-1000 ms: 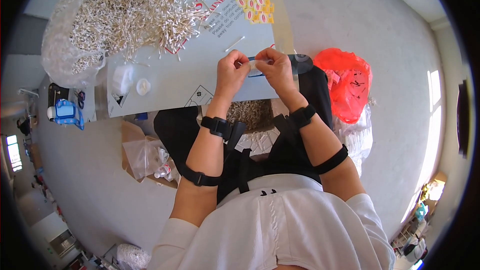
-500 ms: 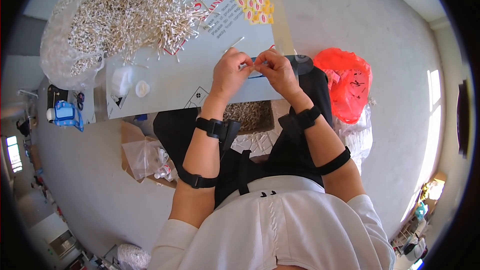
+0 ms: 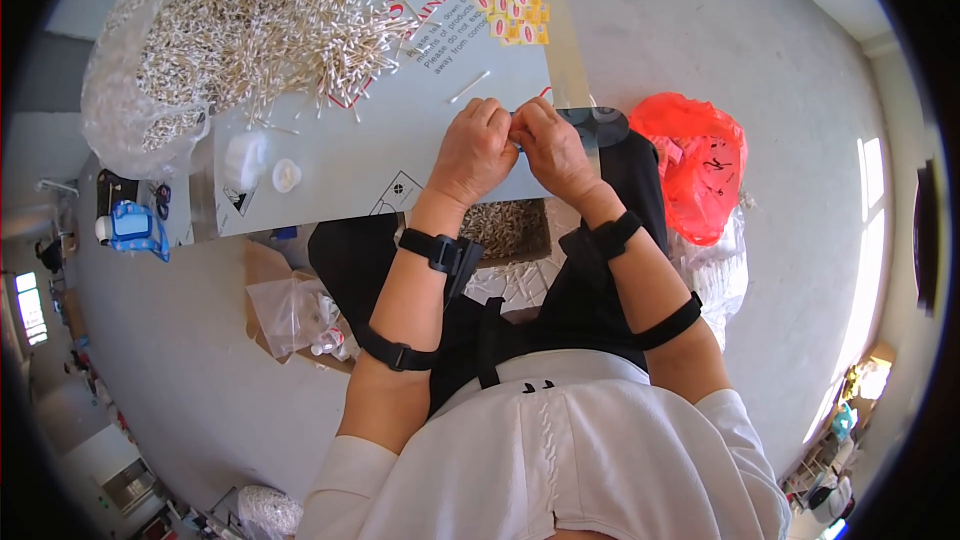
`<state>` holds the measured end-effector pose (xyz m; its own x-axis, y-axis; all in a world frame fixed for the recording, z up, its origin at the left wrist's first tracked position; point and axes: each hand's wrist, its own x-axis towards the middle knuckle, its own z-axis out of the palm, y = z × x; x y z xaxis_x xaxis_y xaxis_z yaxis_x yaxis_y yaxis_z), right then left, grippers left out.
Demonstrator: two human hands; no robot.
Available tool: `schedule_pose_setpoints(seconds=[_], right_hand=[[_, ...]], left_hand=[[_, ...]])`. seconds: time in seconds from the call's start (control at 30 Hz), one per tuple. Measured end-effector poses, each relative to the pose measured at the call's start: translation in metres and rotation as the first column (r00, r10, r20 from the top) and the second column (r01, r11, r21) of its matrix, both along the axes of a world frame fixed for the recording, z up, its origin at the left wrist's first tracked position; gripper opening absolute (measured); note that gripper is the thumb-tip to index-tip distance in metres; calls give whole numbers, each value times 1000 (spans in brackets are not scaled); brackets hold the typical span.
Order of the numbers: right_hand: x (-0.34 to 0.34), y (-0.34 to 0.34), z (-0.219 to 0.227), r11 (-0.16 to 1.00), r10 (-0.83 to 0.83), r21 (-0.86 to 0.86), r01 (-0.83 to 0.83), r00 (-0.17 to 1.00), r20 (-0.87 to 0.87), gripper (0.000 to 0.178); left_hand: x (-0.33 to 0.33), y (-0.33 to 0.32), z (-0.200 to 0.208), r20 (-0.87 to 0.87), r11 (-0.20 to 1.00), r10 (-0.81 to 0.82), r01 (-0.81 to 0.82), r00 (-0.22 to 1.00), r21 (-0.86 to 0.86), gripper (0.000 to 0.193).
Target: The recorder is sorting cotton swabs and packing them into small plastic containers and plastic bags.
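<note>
My left hand (image 3: 474, 152) and my right hand (image 3: 553, 148) meet above the near edge of the table (image 3: 330, 155). The fingers of both are curled closed and touch at the tips. Whatever they pinch between them is hidden by the fingers. Just beyond my left hand lies a single cotton swab (image 3: 470, 87). Farther off to the left, a big heap of cotton swabs (image 3: 280, 25) spills from a clear plastic bag (image 3: 105, 100). Several small yellow-and-white packets (image 3: 513, 5) are piled at the far right of the table.
White plastic containers (image 3: 246, 160) and a round white lid (image 3: 286, 176) stand at the table's left. A red plastic bag (image 3: 690, 165) is on the right. Beneath the table edge sits a box of small brownish pieces (image 3: 508, 227). A cardboard box (image 3: 262, 305) holds clear bags.
Both hands have closed in more tightly, the left shifting slightly right and the fingers curling inward. The pale bit visible between the fingertips before is now covered.
</note>
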<state>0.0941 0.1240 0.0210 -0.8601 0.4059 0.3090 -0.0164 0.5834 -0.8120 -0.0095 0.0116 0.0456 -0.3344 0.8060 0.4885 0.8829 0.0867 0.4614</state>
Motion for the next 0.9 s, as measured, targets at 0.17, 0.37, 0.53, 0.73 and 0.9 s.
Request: schedule_pose_setpoints(seconds=[0.17, 0.37, 0.53, 0.73, 0.9], right_hand=[[0, 0, -3, 998, -36, 60, 36, 999, -5, 11], [1, 2, -5, 999, -9, 50, 12, 999, -42, 12], [7, -4, 2, 999, -13, 35, 14, 999, -34, 13], [23, 0, 33, 998, -57, -4, 57, 991, -118, 12], [30, -8, 59, 1000, 20, -6, -21, 995, -102, 12]], left_hand=[[-3, -7, 0, -12, 1000, 18, -18, 1000, -4, 15], [-8, -19, -4, -66, 995, 35, -41, 997, -88, 16], [-13, -32, -3, -97, 991, 47, -59, 994, -123, 17], [0, -44, 28, 412, 982, 183, -184, 893, -39, 20], [15, -39, 49, 166, 991, -26, 4, 986, 131, 18]])
